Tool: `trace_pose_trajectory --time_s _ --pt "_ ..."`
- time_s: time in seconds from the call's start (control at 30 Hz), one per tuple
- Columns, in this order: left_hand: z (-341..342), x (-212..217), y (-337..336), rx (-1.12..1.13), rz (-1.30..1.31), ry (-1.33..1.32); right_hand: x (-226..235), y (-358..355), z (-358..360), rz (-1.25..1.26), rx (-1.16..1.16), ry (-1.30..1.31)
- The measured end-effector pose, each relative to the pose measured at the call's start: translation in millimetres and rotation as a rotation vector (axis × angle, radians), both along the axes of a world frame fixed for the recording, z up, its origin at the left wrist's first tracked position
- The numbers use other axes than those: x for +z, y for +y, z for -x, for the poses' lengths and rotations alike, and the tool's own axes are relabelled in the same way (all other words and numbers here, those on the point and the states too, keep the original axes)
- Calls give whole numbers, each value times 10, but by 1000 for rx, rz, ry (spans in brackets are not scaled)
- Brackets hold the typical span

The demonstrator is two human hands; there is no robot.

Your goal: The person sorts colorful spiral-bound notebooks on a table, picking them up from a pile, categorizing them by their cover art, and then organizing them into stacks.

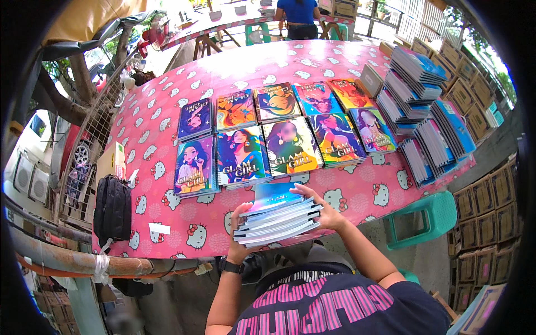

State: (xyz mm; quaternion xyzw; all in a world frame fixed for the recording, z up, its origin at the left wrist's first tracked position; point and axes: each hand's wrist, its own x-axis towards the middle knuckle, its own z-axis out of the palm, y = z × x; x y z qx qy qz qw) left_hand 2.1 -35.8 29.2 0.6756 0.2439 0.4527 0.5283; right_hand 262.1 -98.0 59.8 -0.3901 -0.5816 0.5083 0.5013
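A thick stack of notebooks (279,219) with a blue top cover is at the near edge of the table, its pale page edges toward me. My left hand (239,226) is closed on the stack's left side, and my right hand (324,206) clasps its right side with the thumb near the top. Just beyond lie two rows of colourful notebooks with illustrated covers. Nearest are a purple one (194,163), a dark blue one (242,155) and a yellow one (291,146). Whether the held stack touches the tabletop I cannot tell.
Tall notebook piles (410,92) stand at the table's right end. A black bag (113,209) and a cardboard box (111,161) sit at the left edge. Beside the right edge is a green stool (427,219); cartons (486,206) are stacked beyond. Another person (298,17) is at a far table.
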Motion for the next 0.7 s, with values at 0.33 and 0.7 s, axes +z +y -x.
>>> trace_pose_trajectory --time_s 0.33,0.7 --pt "-289 2 -17 185 447 -26 50 291 79 120 -155 291" --pt "-379 -230 -106 252 426 31 -168 237 -44 92 -148 73"
